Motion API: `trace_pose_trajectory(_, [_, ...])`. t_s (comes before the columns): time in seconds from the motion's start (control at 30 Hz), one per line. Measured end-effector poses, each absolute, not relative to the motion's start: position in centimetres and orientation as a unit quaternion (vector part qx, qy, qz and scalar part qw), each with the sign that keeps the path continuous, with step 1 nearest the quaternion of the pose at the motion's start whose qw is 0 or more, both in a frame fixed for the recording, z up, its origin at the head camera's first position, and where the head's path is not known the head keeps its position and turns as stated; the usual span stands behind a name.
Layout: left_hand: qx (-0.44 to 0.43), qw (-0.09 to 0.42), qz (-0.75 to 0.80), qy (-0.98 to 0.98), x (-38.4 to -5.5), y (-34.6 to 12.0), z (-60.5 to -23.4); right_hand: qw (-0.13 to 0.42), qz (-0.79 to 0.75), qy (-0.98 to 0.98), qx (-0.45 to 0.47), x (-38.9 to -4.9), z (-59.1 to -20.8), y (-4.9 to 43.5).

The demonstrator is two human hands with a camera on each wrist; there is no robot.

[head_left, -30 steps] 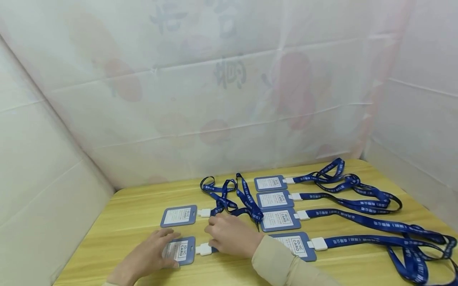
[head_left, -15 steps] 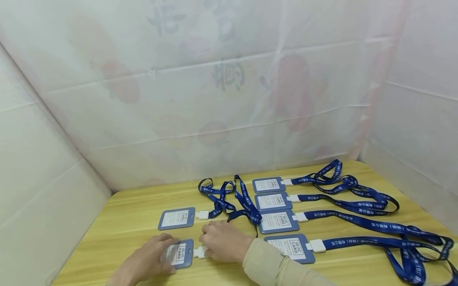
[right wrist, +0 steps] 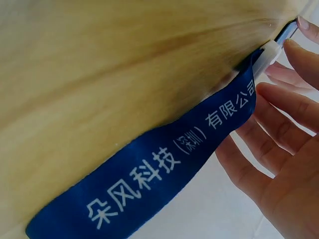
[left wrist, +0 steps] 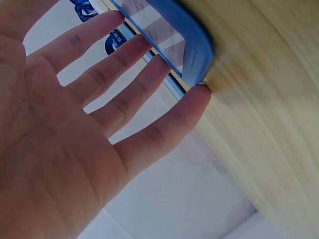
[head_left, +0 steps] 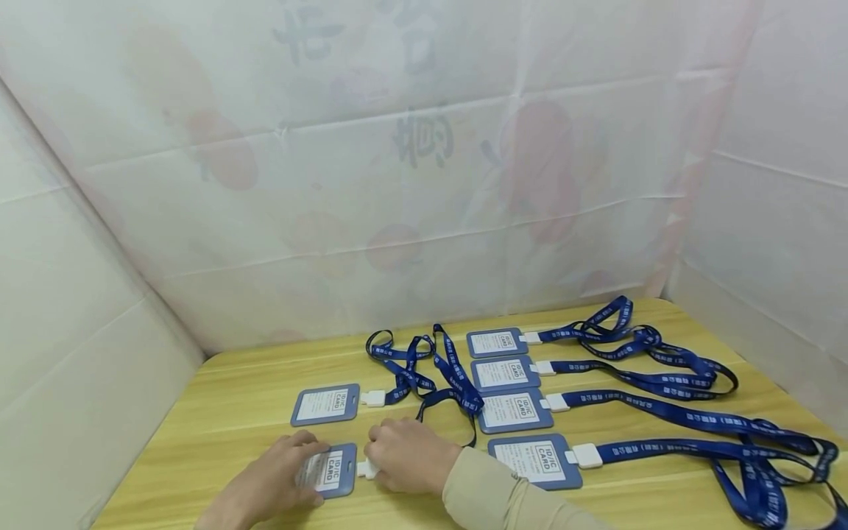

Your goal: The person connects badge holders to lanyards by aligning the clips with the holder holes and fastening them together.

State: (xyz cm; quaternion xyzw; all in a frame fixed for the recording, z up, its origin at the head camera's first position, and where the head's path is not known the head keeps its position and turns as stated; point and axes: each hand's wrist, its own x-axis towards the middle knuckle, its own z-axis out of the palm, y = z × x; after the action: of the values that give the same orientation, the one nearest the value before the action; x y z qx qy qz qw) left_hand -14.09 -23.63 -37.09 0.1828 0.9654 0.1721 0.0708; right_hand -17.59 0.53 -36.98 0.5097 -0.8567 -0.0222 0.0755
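A blue-rimmed ID badge holder [head_left: 339, 471] lies flat on the wooden table [head_left: 232, 397] at the near left. My left hand [head_left: 271, 475] grips it by its edges, thumb on the near side and fingertips along the far side. In the left wrist view those fingers [left wrist: 134, 94] are slightly bent against the holder's rim [left wrist: 197, 59]. Just right of it, my right hand [head_left: 407, 456] pinches the white clip [head_left: 364, 469] of a blue lanyard [right wrist: 169, 159]. That lanyard's printed strap runs back under the right palm. Much of the clip is hidden by fingers in the head view.
Behind lies another badge holder [head_left: 326, 404] with a white clip and a loosely bunched lanyard [head_left: 457, 372]. To the right, several badge holders [head_left: 535, 460] stand in a column, their blue straps [head_left: 662, 447] stretched rightward. White cloth walls [head_left: 424, 221] enclose the table.
My right hand has shifted slightly left and now covers more of the white clip. My left hand stays on the badge holder. The head view has tilted a little.
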Motion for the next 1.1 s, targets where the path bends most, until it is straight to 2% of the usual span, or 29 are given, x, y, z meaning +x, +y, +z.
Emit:
trace_pose_trajectory(0.33, [0.171, 0.08, 0.172, 0.967, -14.2, -23.5, -37.0, 0.083, -0.016, -0.848, 0.524, -17.6, -37.2, 0.0])
trace_pose_trajectory(0.87, [0.16, 0.087, 0.173, 0.968, -14.1, -23.3, -37.0, 0.06, -0.026, -0.852, 0.52, -17.6, -37.4, -0.6])
trace_pose_trajectory(1.1, [0.189, 0.051, 0.138, 0.971, -14.1, -22.9, -37.4, 0.068, -0.035, -0.864, 0.497, -17.5, -37.3, -0.3])
